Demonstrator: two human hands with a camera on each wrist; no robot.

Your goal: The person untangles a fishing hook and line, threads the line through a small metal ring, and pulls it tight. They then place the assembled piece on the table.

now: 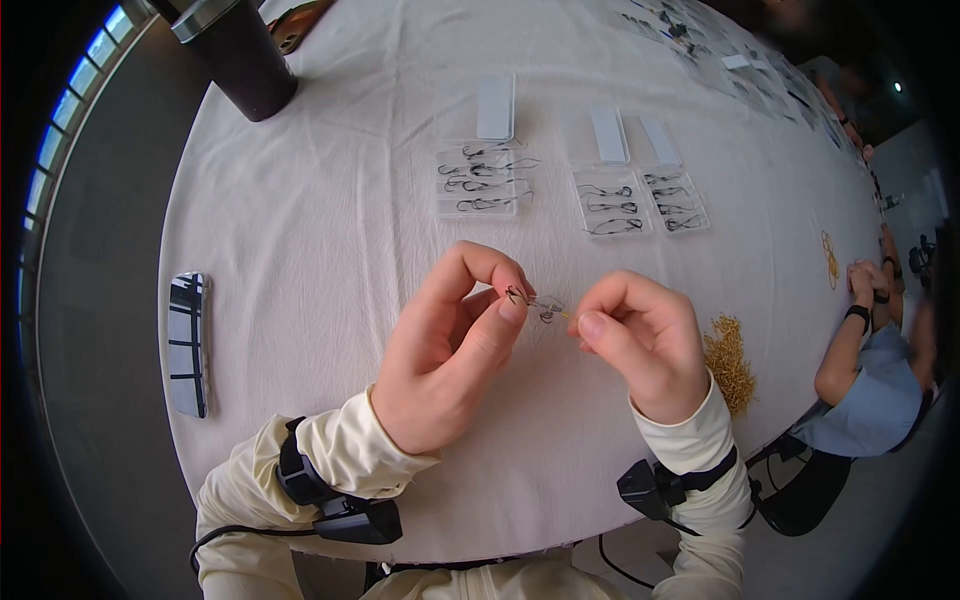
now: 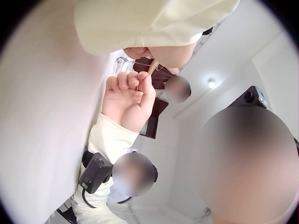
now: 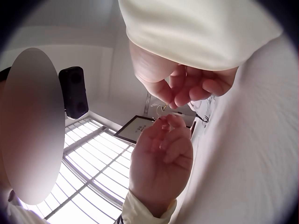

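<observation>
Between thumb and forefinger, my left hand (image 1: 450,350) pinches a dark fishing hook (image 1: 516,296) in the head view. Thin line and a second dark hook (image 1: 547,316) trail from it toward the right. My right hand (image 1: 648,345) pinches a small, thin gold-coloured piece (image 1: 566,315) at the right end of this rig. Both hands are raised close together over the white cloth, a short gap between their fingertips. In the right wrist view, the gold piece (image 3: 164,108) shows beneath the right fingertips. A pile of small gold pieces (image 1: 731,365) lies beside the right hand.
Clear plastic boxes (image 1: 475,212) with looped hooks lie ahead on the white-covered table (image 1: 330,200). A phone (image 1: 188,345) rests at the left, and a dark tumbler (image 1: 240,65) stands at the back left. Another person's arm (image 1: 845,350) is at the right edge.
</observation>
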